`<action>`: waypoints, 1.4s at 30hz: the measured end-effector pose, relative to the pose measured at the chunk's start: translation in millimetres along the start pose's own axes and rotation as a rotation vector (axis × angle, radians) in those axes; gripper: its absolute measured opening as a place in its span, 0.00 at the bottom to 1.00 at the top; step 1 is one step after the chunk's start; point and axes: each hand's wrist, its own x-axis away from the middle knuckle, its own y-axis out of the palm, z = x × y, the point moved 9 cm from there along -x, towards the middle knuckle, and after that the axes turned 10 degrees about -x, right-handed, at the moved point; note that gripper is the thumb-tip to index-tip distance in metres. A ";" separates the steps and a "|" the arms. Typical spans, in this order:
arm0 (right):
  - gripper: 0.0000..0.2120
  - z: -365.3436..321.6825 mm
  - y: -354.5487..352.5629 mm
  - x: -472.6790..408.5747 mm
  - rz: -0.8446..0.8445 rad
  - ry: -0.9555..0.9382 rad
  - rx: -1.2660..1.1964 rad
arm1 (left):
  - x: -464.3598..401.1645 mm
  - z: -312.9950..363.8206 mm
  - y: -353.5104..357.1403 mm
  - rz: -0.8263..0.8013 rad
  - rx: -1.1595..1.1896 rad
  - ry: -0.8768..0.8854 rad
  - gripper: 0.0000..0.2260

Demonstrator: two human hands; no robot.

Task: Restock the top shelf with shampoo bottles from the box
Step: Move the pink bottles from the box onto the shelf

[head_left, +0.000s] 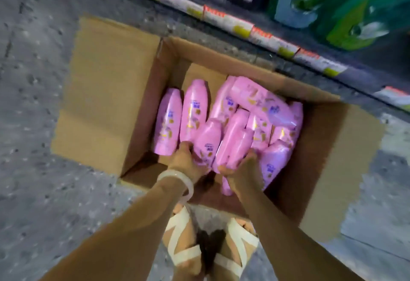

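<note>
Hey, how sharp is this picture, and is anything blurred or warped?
Head view: soft all over with motion blur; the shelf labels and the green packs are smeared and unreadable; the pink bottles in the box show only blurry print; both hands, left and right, are fuzzy; wide-angle bending tilts the shelf edge.

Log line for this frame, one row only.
stage: picking from box | left hand: grips pink bottle | right hand: grips pink bottle | shelf: not yet restocked
</note>
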 end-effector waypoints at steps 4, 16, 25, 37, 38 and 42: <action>0.45 10.8 22.1 -8.1 -0.003 -0.009 0.008 | -9.2 -3.9 11.7 0.154 0.109 -0.088 0.29; 0.49 -12.0 17.6 9.2 -0.189 -0.144 -0.026 | 0.8 3.6 4.0 -0.126 0.381 0.008 0.25; 0.32 -104.2 -97.4 102.9 0.016 -0.319 -0.215 | 108.5 92.0 -95.7 -0.123 0.646 0.183 0.20; 0.30 -248.3 -273.8 312.0 0.125 -0.656 -0.557 | 348.6 249.2 -256.4 -0.066 0.653 0.582 0.16; 0.30 -258.2 -290.3 335.5 0.154 -0.680 -0.558 | 373.8 260.7 -269.8 -0.064 0.642 0.625 0.17; 0.31 -290.3 -364.6 433.7 0.295 -0.784 -0.614 | 477.4 307.7 -315.9 -0.083 0.616 0.804 0.17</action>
